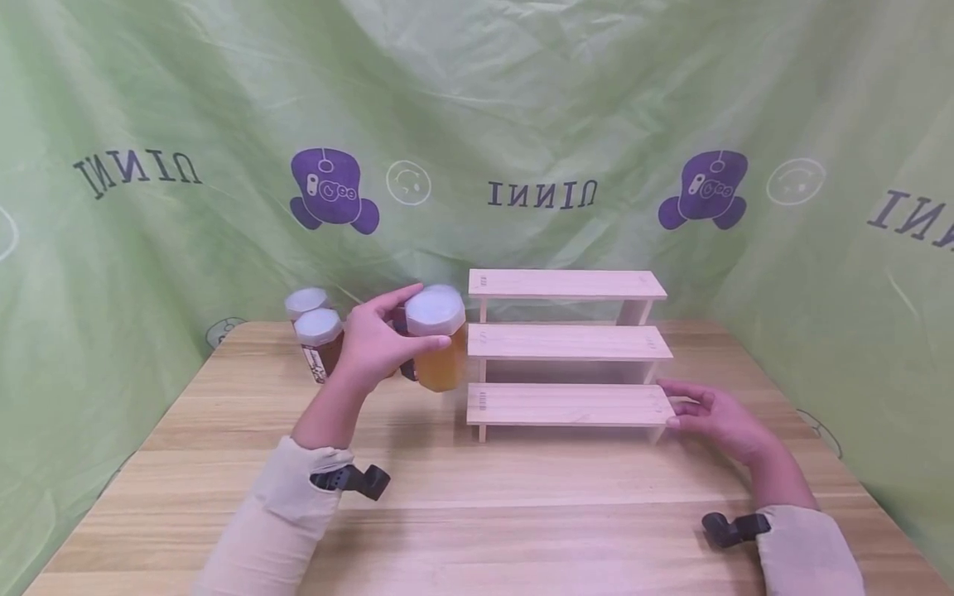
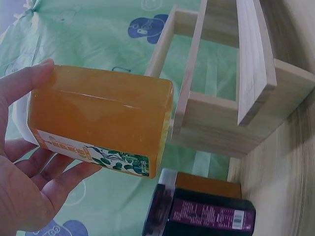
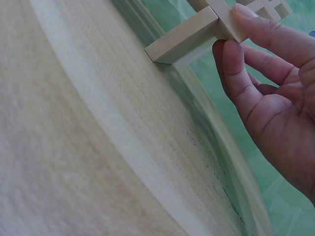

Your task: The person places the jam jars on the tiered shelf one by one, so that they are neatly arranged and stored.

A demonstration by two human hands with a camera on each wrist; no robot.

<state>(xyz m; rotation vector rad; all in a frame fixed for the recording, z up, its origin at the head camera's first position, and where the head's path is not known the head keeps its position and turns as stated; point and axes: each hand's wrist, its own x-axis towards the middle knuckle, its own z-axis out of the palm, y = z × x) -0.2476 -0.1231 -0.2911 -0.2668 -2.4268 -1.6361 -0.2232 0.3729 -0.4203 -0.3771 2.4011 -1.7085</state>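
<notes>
An amber jar (image 1: 441,360) is held up by the left hand (image 1: 373,339) beside a three-tiered wooden shelf (image 1: 562,406).
Its white-lidded end is gripped between thumb and parted fingers, and the jar is held above the surface (image 1: 447,521), just left of the middle tier; the right end of the lowest tier is pinched by the right hand (image 1: 723,420), thumb on top and fingers beneath, while two other white-lidded jars (image 1: 319,329) are seen standing close together farther left.

Even hazy light, soft shadows on the tabletop (image 1: 522,513), dimmer wrist views
</notes>
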